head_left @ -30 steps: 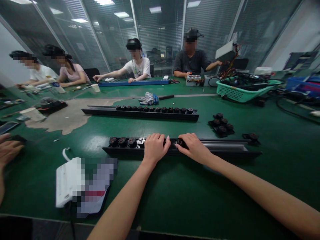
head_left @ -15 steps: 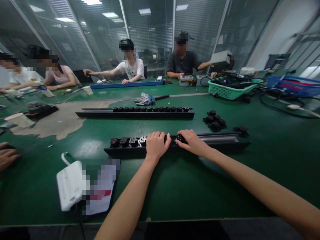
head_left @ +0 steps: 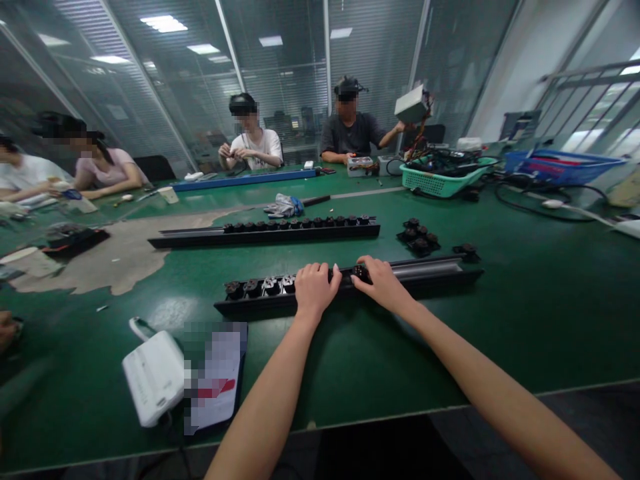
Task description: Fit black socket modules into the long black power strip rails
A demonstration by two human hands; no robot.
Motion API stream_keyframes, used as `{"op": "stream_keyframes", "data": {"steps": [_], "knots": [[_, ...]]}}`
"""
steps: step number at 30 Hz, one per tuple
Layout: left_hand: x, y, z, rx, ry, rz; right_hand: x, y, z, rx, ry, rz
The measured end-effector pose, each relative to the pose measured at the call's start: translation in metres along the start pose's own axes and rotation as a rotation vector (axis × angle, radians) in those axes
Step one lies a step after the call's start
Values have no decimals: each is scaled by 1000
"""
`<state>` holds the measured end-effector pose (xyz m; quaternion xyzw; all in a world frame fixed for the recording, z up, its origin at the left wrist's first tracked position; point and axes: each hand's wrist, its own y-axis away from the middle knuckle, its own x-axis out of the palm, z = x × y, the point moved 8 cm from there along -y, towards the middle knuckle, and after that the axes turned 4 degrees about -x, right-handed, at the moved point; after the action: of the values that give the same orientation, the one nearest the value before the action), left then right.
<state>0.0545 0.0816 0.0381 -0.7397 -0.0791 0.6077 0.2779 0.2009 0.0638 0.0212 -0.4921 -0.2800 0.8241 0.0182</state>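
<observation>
A long black metal channel [head_left: 260, 308] lies across the table before me. Several round-topped black socket modules [head_left: 253, 287] sit in a row in its left part. My left hand [head_left: 314, 288] is curled over the channel and the modules at the right end of that row, hiding some of them; its thumb is toward the right. Just to the right, my right hand [head_left: 384, 283] grips a black socket module [head_left: 360, 272] between thumb and fingers, at the channel's opening. A narrow gap separates the two hands. Right of them, the bare inside of the channel [head_left: 430, 269] shows.
Loose modules [head_left: 419, 237] lie beyond the channel at right, one more [head_left: 466, 251] near its end. A second filled channel [head_left: 270, 236] lies farther back. Gloves [head_left: 284, 205], a green basket [head_left: 440, 183], a white adapter [head_left: 155, 377] and a phone [head_left: 220, 380] surround it. Co-workers sit opposite.
My view has tilted and shifted; both hands keep nearly the same places on the channel. Across the table, the person in white has drawn an outstretched arm in, and a held grey box is tilted more.
</observation>
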Motion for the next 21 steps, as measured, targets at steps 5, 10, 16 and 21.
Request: {"op": "stream_keyframes", "data": {"steps": [5, 10, 16, 21], "knots": [[1, 0, 0, -4, 3, 2, 1, 4, -1, -18, 4, -25], [1, 0, 0, -8, 1, -3, 0, 4, -1, -2, -3, -29], [1, 0, 0, -4, 0, -8, 1, 3, 0, 9, 31, -42], [2, 0, 1, -19, -6, -11, 2, 4, -1, -13, 44, -48]]}}
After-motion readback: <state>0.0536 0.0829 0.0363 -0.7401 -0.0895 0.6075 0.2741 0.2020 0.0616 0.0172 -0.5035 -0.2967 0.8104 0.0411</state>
